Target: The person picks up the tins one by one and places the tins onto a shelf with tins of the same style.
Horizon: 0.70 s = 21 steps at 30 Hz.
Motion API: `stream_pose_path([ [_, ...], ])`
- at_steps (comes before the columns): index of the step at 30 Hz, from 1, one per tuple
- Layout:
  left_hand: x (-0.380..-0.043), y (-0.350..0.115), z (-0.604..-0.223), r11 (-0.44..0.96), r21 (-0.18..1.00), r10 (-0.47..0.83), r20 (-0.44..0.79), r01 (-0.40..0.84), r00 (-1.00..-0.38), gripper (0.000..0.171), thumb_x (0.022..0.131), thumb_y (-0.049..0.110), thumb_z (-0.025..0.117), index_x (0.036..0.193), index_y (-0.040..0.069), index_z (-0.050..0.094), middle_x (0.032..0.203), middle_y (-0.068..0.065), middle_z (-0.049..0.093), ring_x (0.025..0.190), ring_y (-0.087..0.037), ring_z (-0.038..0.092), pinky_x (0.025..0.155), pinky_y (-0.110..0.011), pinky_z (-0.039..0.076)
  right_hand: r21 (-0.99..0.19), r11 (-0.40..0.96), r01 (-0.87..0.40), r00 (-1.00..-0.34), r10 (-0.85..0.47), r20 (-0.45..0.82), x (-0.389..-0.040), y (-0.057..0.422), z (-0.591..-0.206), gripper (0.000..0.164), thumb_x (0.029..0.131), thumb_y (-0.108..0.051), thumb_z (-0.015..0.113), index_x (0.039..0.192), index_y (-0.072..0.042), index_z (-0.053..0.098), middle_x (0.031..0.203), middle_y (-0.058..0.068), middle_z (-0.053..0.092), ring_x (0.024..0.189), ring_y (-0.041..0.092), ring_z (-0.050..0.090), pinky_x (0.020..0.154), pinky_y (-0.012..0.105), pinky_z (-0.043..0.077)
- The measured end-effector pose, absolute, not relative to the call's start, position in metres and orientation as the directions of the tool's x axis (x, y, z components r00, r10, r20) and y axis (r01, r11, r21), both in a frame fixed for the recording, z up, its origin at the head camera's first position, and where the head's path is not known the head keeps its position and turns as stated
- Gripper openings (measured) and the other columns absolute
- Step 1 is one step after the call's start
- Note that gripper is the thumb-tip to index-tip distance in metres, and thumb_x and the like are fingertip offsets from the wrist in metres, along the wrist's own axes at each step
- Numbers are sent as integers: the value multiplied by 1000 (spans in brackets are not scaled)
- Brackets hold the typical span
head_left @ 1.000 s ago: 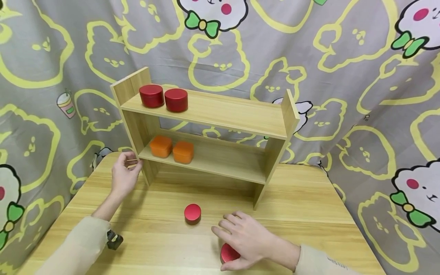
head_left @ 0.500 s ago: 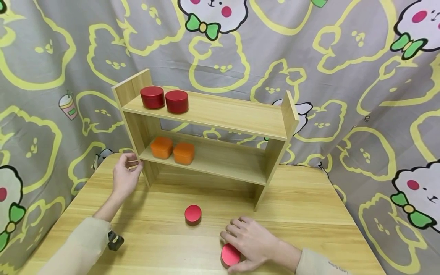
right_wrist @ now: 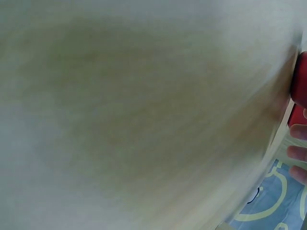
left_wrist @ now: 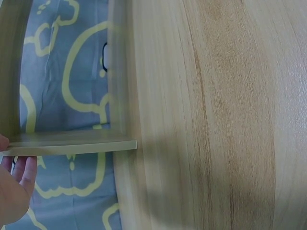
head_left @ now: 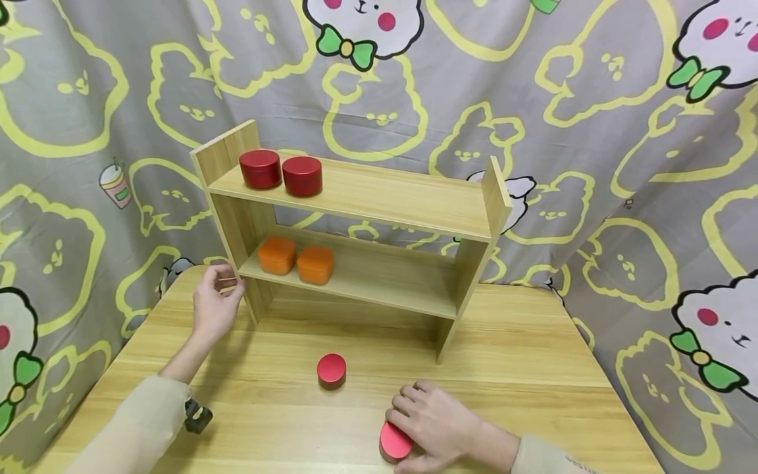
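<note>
My left hand (head_left: pixel 218 304) pinches the left side panel of a two-tier wooden shelf (head_left: pixel 367 293), thumb in front and fingers behind in the left wrist view. At the table's front, my right hand (head_left: pixel 435 421) holds a round red tin (head_left: pixel 395 441) from its right side, index finger at the far side and thumb at the near side. The tin stands on the table. A second round red tin (head_left: pixel 331 370) stands farther back, before the shelf. In the right wrist view, only fingertips (right_wrist: pixel 298 153) and part of the red tin (right_wrist: pixel 301 81) show at the edge.
On the top board, two larger red tins (head_left: pixel 260 169) stand side by side at the left. Two orange rounded boxes (head_left: pixel 277 255) sit on the lower board below them. A patterned curtain (head_left: pixel 379 85) hangs behind and beside the wooden table (head_left: pixel 509 368).
My right hand has shifted slightly right and toward me, its fingers now closer round the tin, which shows more. The left hand, shelf and other things stay in place.
</note>
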<state>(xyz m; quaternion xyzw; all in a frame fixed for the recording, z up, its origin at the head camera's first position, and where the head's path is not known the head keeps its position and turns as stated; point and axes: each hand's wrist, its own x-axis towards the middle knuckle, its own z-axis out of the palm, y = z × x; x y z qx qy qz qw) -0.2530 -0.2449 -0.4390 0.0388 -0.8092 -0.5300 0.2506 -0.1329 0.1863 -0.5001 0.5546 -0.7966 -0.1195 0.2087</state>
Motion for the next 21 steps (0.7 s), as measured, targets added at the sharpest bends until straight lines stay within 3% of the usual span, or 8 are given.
stream_pose_path([
  [2, -253, -245, -439, 437, 876, -329, 365, 202, -871, 32, 97, 0, 68, 127, -8, 57, 120, -21, 65, 86, 23, 53, 77, 6, 48, 412, 361, -836, -297, -931, 213, -133, 186, -500, 68, 91, -88, 39, 109, -26, 63, 97, -11, 64, 89, 9, 62, 80, 29, 59],
  [5, -254, -245, -440, 446, 871, -333, 373, 204, -866, 31, 97, -1, 67, 125, -7, 57, 110, -2, 66, 87, 23, 54, 77, 5, 49, 409, 364, -837, -289, -928, 234, -134, 186, -499, 65, 91, -87, 41, 103, -26, 62, 93, -11, 62, 86, 9, 60, 78, 28, 59],
  [9, -255, -246, -444, 450, 869, -343, 380, 205, -859, 30, 96, -2, 67, 124, -7, 58, 101, 18, 57, 87, 21, 56, 78, 4, 51, 411, 362, -837, -274, -926, 258, -135, 185, -499, 65, 91, -87, 41, 97, -26, 61, 90, -11, 60, 84, 9, 59, 77, 27, 57],
  [14, -255, -244, -443, 446, 870, -345, 382, 209, -857, 29, 96, -2, 67, 123, -8, 58, 104, 6, 61, 87, 21, 56, 78, 4, 51, 417, 358, -835, -264, -927, 267, -137, 183, -495, 65, 90, -88, 41, 94, -26, 60, 89, -11, 59, 83, 10, 58, 77, 27, 56],
  [21, -254, -244, -441, 436, 874, -343, 382, 215, -858, 29, 96, -3, 66, 122, -8, 57, 103, 7, 60, 87, 21, 57, 78, 4, 51, 420, 360, -833, -249, -922, 298, -144, 174, -471, 66, 88, -88, 46, 96, -24, 62, 90, -10, 61, 85, 11, 60, 79, 28, 57],
])
